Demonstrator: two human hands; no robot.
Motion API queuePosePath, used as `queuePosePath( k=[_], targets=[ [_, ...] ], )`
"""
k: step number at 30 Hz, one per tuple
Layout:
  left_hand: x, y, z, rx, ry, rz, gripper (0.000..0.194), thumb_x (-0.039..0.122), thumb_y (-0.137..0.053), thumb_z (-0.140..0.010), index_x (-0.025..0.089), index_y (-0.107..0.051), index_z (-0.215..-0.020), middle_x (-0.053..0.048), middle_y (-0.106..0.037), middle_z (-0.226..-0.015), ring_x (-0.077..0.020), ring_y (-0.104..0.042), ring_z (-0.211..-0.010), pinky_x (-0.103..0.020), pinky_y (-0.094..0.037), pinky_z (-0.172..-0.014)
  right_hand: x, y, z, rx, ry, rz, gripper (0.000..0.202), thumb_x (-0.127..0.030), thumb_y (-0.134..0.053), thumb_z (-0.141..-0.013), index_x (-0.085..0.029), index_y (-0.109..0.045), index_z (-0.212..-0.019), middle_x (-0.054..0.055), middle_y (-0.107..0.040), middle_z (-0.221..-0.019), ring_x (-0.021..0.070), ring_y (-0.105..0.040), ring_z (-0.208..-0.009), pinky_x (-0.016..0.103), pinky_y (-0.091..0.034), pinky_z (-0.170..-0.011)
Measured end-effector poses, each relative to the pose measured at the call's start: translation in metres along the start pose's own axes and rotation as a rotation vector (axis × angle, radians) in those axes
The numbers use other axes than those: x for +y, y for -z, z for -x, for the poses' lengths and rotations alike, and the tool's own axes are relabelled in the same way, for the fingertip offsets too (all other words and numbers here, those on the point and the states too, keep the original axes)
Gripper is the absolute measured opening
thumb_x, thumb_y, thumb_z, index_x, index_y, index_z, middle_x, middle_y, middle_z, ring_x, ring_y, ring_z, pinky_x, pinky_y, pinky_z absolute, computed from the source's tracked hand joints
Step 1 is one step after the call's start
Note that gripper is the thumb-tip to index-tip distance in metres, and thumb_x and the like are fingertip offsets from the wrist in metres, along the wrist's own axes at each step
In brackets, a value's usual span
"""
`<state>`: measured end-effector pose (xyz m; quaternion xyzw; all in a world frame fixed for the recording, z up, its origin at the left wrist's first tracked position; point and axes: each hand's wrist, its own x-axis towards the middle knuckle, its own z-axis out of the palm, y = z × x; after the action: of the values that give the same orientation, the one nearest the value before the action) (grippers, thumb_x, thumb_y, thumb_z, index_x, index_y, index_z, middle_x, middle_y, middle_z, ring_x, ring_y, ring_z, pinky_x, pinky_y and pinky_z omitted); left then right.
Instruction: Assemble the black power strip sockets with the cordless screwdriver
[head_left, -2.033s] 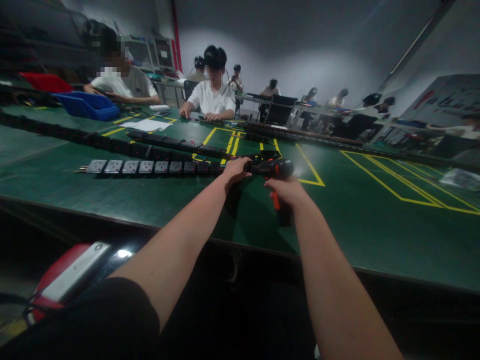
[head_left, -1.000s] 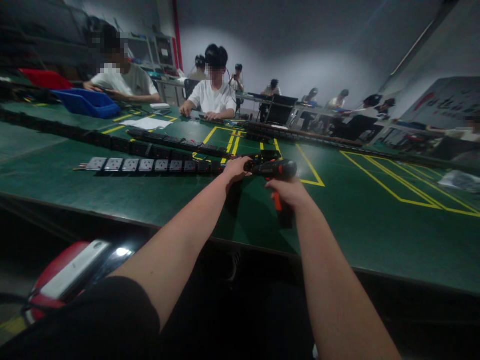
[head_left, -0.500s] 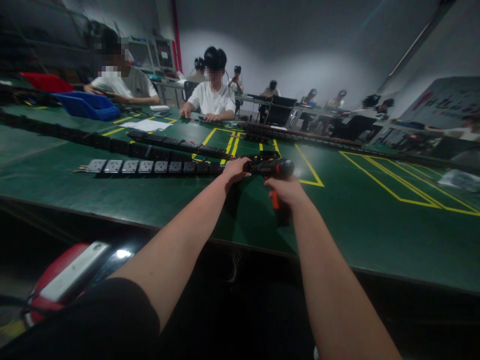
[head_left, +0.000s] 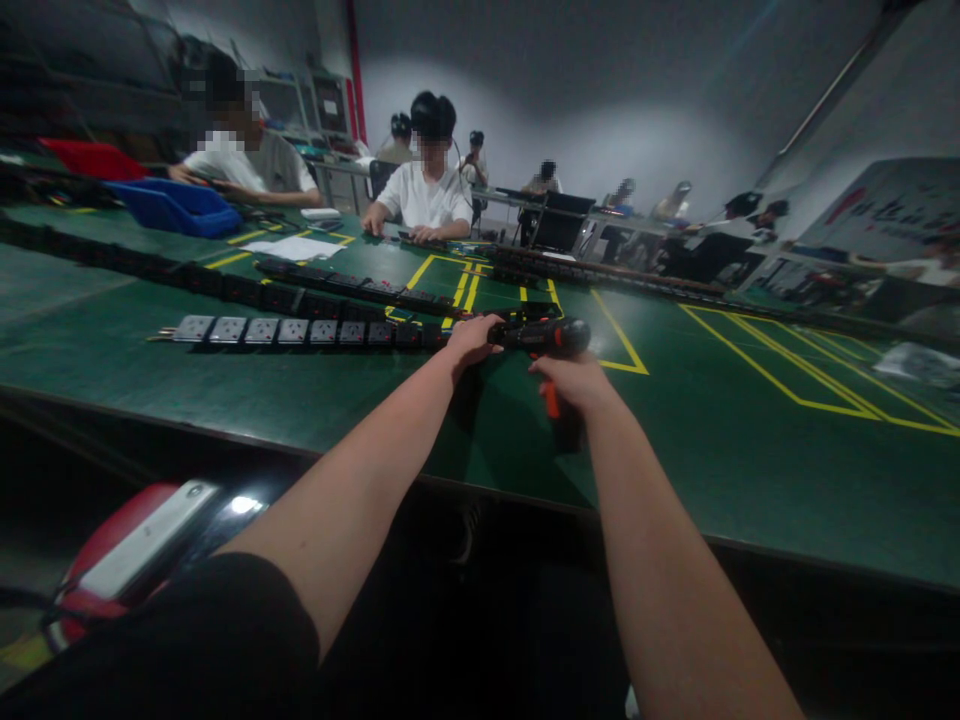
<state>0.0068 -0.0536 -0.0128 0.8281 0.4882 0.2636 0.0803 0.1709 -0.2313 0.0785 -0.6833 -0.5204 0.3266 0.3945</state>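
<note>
My right hand is wrapped round the grip of a black and orange cordless drill, whose nose points left. The drill lies level just above the green table, and its tip is hidden by my left hand. That hand is closed over the right end of a long power strip, right by the drill's nose. Grey socket faces line the strip's left part, with bare wire ends poking out at its far left. What the left fingertips press on is hidden.
More dark socket strips lie just behind. Yellow tape lines mark the green table. A blue bin and white paper sit at the back left. Across the table, a person in a white shirt works with both hands.
Both hands, the drill and the strip stay almost in the same place. The view has shifted very slightly.
</note>
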Motion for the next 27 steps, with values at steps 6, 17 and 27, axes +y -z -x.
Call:
queuePosePath(
  k=[6,17,27],
  targets=[
    [-0.003,-0.003,-0.001,0.007,-0.020,0.006,0.064,0.042,-0.077,-0.082,0.033,-0.057,-0.142,-0.006,-0.070,-0.141,-0.0319,-0.062,-0.132,-0.045,-0.046,-0.110,0.002,-0.006,-0.001,-0.031,0.062,0.045,0.024,-0.013,-0.067,-0.076,-0.017,-0.072,-0.099,-0.001,-0.061,-0.059,0.0165,-0.060,-0.051,0.030,-0.050,-0.054],
    [-0.004,-0.005,-0.002,0.001,-0.009,-0.004,0.065,0.043,-0.078,-0.082,0.034,-0.057,-0.143,-0.006,-0.069,-0.141,-0.0317,-0.061,-0.134,-0.045,-0.046,-0.110,-0.010,-0.002,0.010,-0.027,-0.024,0.078,0.020,-0.014,-0.066,-0.078,-0.017,-0.073,-0.096,-0.001,-0.059,-0.057,0.0166,-0.059,-0.055,0.030,-0.049,-0.057],
    [-0.003,-0.002,-0.001,-0.008,0.010,0.016,0.064,0.041,-0.078,-0.082,0.035,-0.057,-0.143,-0.006,-0.069,-0.141,-0.0316,-0.060,-0.135,-0.046,-0.044,-0.112,-0.007,0.000,0.004,-0.024,-0.019,0.093,0.004,-0.014,-0.065,-0.081,-0.017,-0.068,-0.081,0.000,-0.059,-0.056,0.0149,-0.059,-0.055,0.028,-0.049,-0.057]
  ],
)
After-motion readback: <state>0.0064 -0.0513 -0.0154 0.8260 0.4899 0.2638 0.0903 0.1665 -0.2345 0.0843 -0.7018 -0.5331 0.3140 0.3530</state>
